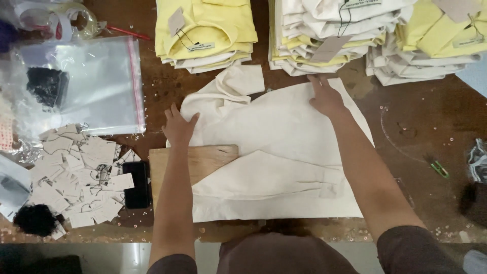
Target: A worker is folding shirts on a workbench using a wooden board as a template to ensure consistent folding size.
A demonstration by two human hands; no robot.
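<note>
A cream shirt (284,147) lies flat on the brown table, back side up, with one sleeve folded across its lower part. A wooden folding board (203,160) pokes out from under its left side. My left hand (178,126) rests palm down on the shirt's left edge, just above the board. My right hand (325,96) presses flat on the shirt's upper right part, near the stacks. Both hands have their fingers spread and grip nothing.
Stacks of folded yellow shirts (205,33) and cream shirts (329,35) line the far edge. Clear plastic bags (96,83) lie at left above a heap of paper tags (76,175). A black phone (137,185) sits beside the board. Green snips (439,168) lie at right.
</note>
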